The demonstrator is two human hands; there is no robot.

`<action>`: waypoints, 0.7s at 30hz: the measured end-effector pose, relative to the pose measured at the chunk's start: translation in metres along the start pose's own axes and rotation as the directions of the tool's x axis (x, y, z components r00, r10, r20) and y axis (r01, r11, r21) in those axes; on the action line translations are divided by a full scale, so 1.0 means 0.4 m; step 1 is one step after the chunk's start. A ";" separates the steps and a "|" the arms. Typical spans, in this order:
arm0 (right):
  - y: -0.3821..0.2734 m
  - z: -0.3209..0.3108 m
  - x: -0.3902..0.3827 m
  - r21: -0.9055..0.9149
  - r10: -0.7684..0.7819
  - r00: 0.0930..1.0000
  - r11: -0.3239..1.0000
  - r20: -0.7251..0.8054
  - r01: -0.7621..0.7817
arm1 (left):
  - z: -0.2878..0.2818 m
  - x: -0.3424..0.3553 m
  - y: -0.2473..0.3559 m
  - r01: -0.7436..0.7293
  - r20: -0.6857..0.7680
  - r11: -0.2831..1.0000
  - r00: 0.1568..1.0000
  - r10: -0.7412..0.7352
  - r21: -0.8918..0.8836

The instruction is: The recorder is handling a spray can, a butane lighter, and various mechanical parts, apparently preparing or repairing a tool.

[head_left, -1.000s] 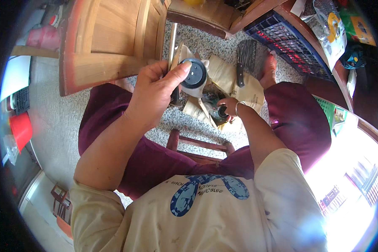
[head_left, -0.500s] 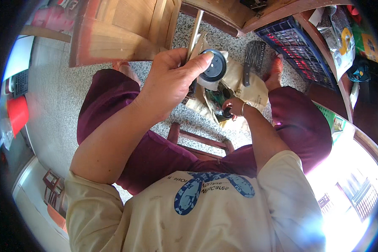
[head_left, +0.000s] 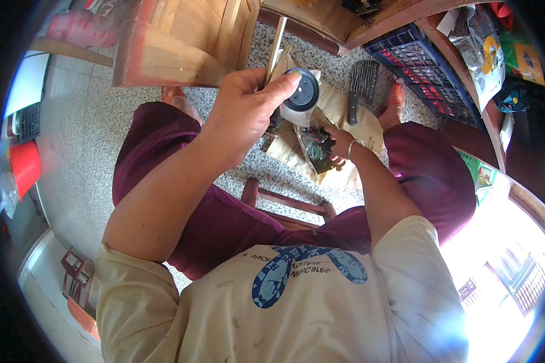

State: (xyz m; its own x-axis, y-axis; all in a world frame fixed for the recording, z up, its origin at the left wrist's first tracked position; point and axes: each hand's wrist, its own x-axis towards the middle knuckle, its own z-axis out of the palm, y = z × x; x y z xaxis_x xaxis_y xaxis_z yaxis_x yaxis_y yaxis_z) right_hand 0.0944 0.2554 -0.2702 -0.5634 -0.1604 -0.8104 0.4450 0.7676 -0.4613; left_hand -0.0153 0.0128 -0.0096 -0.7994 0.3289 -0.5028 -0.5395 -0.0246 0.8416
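Note:
My left hand [head_left: 242, 112] grips a black round disc [head_left: 303, 91] with pale backing, its thumb on the disc's face, alongside a long narrow pale strip [head_left: 277, 42] that points away from me. Below, my right hand [head_left: 340, 144] has its curled fingers on dark, indistinct items in a clear plastic bag [head_left: 312, 148]. The bag lies open on crumpled brown paper [head_left: 366, 124] on the speckled floor. A cleaver [head_left: 360, 88] with a black handle lies just beyond my right hand.
An open wooden cabinet door [head_left: 175, 48] stands at upper left. A blue plastic crate [head_left: 421, 75] and shelving with packages [head_left: 472, 48] line the right. A wooden stool [head_left: 290, 206] is between my legs, and a red bucket [head_left: 24, 169] sits far left.
My left hand and the disc have shifted up and right in the picture, along with some shift of view. My right hand has moved slightly; the black round piece under its fingers shows less.

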 end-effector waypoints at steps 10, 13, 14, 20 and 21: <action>-0.344 -0.331 0.041 0.616 -0.140 0.901 0.687 -0.410 0.387 | -0.002 -0.016 -0.024 -0.029 -0.071 0.999 0.997 0.027 -0.024; -0.522 -0.453 0.087 0.663 -0.246 0.850 0.539 -0.465 0.519 | 0.002 -0.014 -0.022 0.028 -0.108 0.997 0.994 -0.036 -0.078; -0.567 -0.487 0.128 0.672 -0.292 0.829 0.486 -0.477 0.558 | -0.002 -0.024 -0.009 0.072 -0.089 0.991 0.993 -0.082 -0.114; -0.574 -0.833 0.538 0.192 -0.227 0.544 0.772 -0.808 0.606 | 0.015 -0.034 0.054 0.156 0.061 0.984 0.985 -0.162 0.088; -0.614 -0.838 0.572 0.015 -0.249 0.416 0.843 -0.874 0.537 | 0.006 -0.041 0.055 0.185 0.074 0.980 0.979 -0.190 0.072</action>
State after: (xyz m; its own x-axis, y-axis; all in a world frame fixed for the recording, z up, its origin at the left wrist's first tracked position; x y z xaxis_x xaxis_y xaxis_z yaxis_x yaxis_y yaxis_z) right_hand -0.3771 0.2382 -0.2215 -0.9542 0.2843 0.0935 0.0831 0.5517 -0.8299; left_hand -0.0134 0.0091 0.0177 -0.6604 0.3967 -0.6376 -0.6576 0.1044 0.7461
